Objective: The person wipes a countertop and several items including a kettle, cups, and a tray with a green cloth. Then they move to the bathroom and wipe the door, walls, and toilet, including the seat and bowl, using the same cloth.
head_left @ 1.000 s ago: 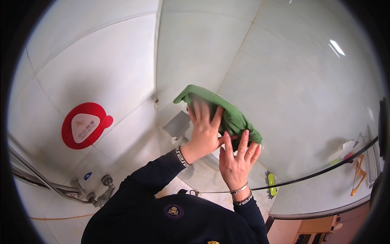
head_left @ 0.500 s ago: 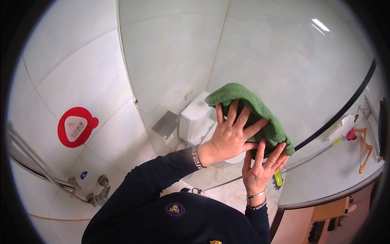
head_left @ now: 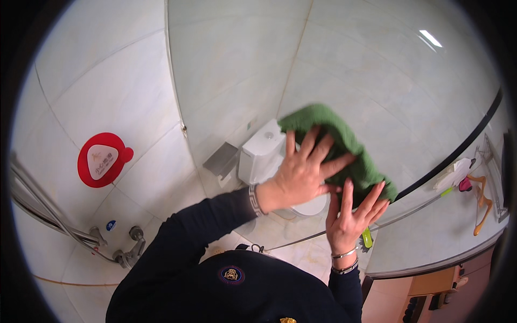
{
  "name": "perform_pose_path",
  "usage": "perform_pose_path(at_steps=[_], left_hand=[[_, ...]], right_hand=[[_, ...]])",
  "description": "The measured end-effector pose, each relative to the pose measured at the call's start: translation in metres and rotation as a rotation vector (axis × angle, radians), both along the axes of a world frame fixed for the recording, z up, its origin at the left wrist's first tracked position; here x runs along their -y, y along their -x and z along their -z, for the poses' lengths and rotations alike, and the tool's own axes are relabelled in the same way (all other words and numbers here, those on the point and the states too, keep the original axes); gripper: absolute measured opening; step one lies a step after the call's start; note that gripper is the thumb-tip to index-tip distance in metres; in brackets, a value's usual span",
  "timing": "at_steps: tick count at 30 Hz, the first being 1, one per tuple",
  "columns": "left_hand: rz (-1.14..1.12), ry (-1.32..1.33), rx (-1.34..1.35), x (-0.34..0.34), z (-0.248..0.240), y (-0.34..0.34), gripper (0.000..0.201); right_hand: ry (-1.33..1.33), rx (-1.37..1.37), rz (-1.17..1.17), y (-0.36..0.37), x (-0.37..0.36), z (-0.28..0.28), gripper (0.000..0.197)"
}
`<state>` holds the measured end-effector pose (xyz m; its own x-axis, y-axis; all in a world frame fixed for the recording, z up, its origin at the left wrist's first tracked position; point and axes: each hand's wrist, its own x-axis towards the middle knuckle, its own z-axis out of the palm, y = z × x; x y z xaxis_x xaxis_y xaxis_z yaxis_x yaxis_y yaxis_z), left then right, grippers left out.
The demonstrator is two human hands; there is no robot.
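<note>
A green cloth (head_left: pixel 318 114) is spread and bunched against the clear glass panel (head_left: pixel 377 86) in front of me. My left hand (head_left: pixel 301 172) lies on its lower left part, fingers spread and pressing it. On its lower right end rests my right hand (head_left: pixel 355 218), fingers stretched out and apart, a bracelet at its wrist. The fingertips of both hands touch the cloth, and the hands nearly meet at the thumbs. Beyond the glass stands a white toilet (head_left: pixel 258 159), partly hidden by my left hand and the cloth.
A red-rimmed sign (head_left: pixel 84 167) is on the left tiled wall, above a shower tap (head_left: pixel 129 253) and metal pipes. A dark bar (head_left: pixel 452 156) edges the glass at right. Farther right hang a wooden hanger (head_left: pixel 482 210) and white cloths (head_left: pixel 455 172). A green-handled brush (head_left: pixel 367 238) shows below my right hand.
The green cloth and my right hand have shifted slightly right. My left hand stays pressed on the cloth. The whole view has tilted a little.
</note>
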<state>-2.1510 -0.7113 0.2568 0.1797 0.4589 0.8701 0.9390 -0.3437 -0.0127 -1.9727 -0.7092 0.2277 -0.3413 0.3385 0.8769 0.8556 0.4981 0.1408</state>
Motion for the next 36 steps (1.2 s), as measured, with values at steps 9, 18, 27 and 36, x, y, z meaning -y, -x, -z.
perform_pose_path(at_steps=[9,18,27,36], left_hand=[[-0.091,-0.312,0.075,-0.003,-0.087,0.111,0.094],[-0.224,-0.388,0.148,-0.004,-0.084,0.245,0.105],[-0.304,-0.195,0.370,-0.001,-0.006,0.267,0.097],[-0.280,-0.016,0.472,0.010,0.112,0.186,0.099]], right_hand=[[-0.144,0.055,-0.087,0.111,-0.006,-0.103,0.056],[-0.248,0.120,-0.245,0.246,-0.019,-0.123,0.057],[-0.114,0.224,-0.440,0.286,-0.012,-0.079,0.046],[0.137,0.357,-0.376,0.207,0.004,0.020,0.049]])
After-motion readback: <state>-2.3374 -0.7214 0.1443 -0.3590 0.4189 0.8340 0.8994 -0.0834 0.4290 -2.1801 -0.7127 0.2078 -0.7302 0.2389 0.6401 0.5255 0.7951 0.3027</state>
